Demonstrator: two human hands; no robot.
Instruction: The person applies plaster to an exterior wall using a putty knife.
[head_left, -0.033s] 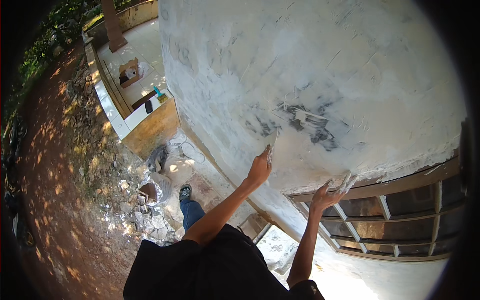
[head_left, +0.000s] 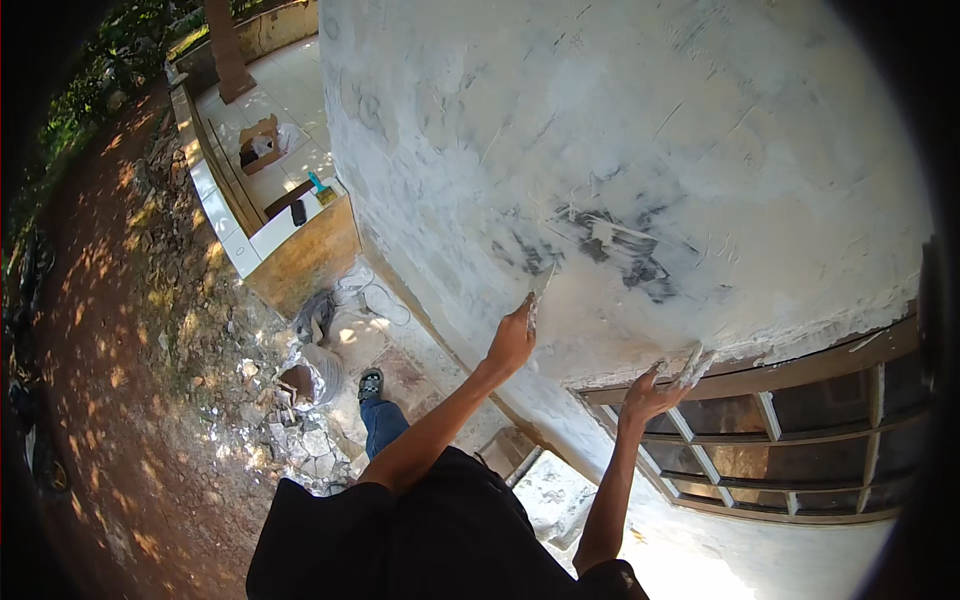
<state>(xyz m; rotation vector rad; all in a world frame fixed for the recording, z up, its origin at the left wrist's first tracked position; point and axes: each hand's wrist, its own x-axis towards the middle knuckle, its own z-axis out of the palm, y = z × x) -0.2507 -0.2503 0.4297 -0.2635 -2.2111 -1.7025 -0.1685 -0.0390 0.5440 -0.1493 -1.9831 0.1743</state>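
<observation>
One thin, white-smeared blade (head_left: 543, 284) is gripped by the left hand (head_left: 511, 342) in the head view, handle hidden; one flat, white-caked tool (head_left: 692, 368) is held by the right hand (head_left: 645, 400) near the brown-framed window (head_left: 805, 462). Contact with the dark-scuffed, whitish wall (head_left: 640, 150) can't be made out.

I see a turquoise-handled paintbrush (head_left: 320, 187) and a small black oblong object (head_left: 298, 212) lying on the white-tiled top (head_left: 217, 216) of a low wall (head_left: 305, 258). Beyond it, my camera shows me an open brown cardboard box (head_left: 263, 128) on pale floor tiles (head_left: 292, 85), a reddish-brown post (head_left: 229, 60), and leafy green shrubs (head_left: 90, 95).
</observation>
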